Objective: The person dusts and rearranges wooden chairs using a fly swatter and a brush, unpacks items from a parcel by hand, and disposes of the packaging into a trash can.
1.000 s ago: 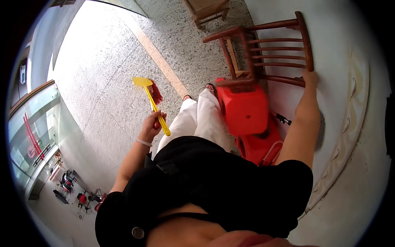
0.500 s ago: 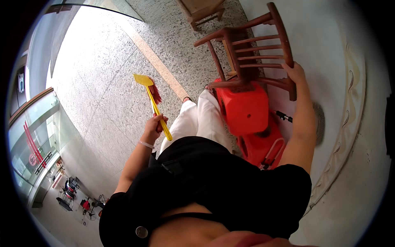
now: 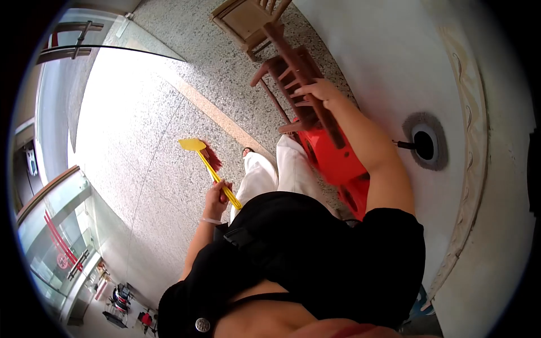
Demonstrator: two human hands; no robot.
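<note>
My left hand (image 3: 218,197) is closed round the handles of a yellow flat-headed tool (image 3: 193,145) and a brush with red bristles (image 3: 211,156), held together above the speckled floor. My right hand (image 3: 320,92) grips the top rail of a brown wooden chair (image 3: 304,73), which is tilted towards me. Red plastic stools (image 3: 335,163) are beneath and beside the chair, partly hidden by it and by my right arm.
Another wooden chair (image 3: 239,22) stands farther ahead. A round grey-fringed object (image 3: 425,141) with a dark centre is by the wall at the right. Glass doors (image 3: 62,242) are on the left, with parked vehicles (image 3: 119,298) at lower left.
My right hand has swung the chair's back inward and to the left, tilting it. More of the round grey object shows. The view has turned, and my left hand still holds the yellow tool and brush.
</note>
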